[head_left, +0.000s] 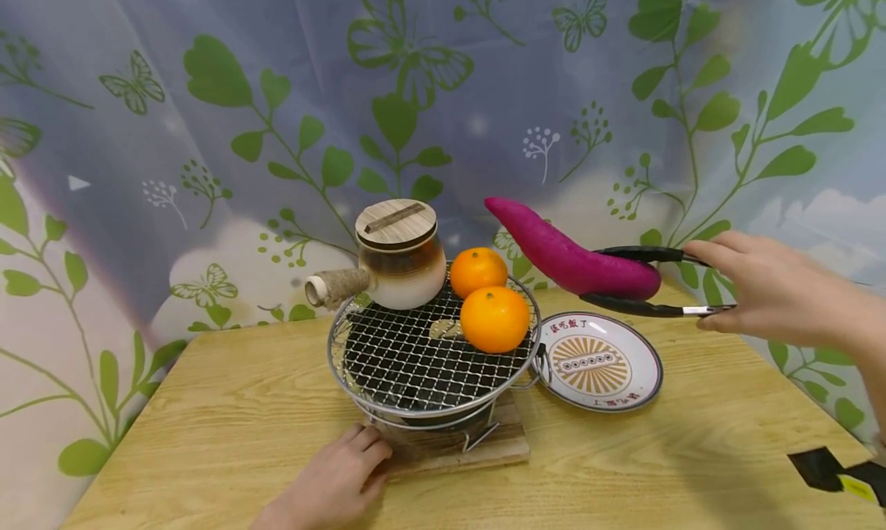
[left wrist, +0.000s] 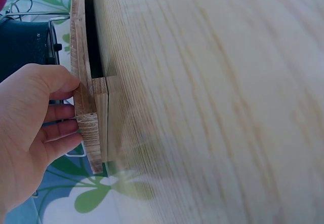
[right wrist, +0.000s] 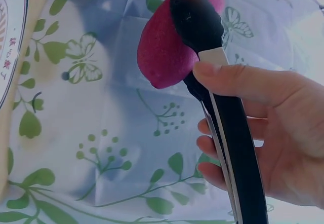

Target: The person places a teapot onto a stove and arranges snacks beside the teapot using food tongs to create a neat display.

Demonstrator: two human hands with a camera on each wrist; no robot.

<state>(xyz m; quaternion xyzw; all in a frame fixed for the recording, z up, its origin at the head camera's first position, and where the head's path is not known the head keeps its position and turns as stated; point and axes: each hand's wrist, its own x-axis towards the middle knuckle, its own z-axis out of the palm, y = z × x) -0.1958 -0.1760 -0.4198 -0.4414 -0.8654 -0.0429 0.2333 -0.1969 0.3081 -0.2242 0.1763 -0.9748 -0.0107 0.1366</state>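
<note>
My right hand [head_left: 782, 288] grips black-and-silver tongs [right wrist: 235, 148], thumb on one arm and fingers round the other. Between the black tong heads a purple sweet potato [head_left: 554, 253] is clamped in the air, tilted, above a white plate [head_left: 644, 361]. My left hand [head_left: 339, 476] holds the left front corner of a wooden board [left wrist: 83, 89], its fingertips and thumb against the edge. On that board stands a round grill stove with a wire mesh [head_left: 415, 368]. Two oranges [head_left: 494, 320] sit on the mesh's right side, next to a lidded pot [head_left: 408, 276].
The pot's twine-wrapped handle [head_left: 342, 286] juts out left past the mesh rim. Behind the wooden table [head_left: 228, 407] hangs a leaf-and-butterfly cloth [head_left: 277, 91]. A black object with a yellow mark [head_left: 817, 468] appears at the lower right.
</note>
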